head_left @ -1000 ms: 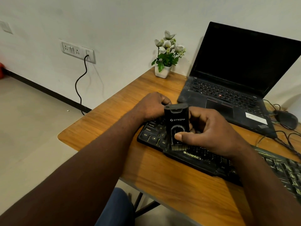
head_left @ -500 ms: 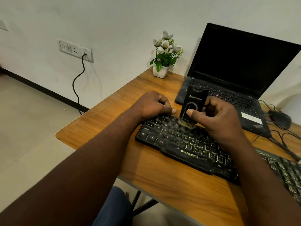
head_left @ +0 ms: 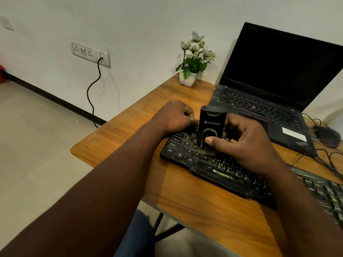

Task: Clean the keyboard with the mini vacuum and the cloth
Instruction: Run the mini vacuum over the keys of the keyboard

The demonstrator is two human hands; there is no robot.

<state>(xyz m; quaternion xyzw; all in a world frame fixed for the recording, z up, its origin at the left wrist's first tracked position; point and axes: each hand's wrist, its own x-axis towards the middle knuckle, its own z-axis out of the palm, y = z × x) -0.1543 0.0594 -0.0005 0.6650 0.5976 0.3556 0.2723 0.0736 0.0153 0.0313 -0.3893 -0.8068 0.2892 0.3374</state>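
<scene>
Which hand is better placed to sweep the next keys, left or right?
Right: the right hand grips the mini vacuum, brush on the keyboard; the left hand rests at its corner.

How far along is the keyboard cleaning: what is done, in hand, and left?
Done: nothing visibly finished. In hand: the right hand holds the mini vacuum, brush on the left keys of the keyboard; the left hand rests curled at its corner. Left: other keys, and wiping; no cloth shows.
</scene>
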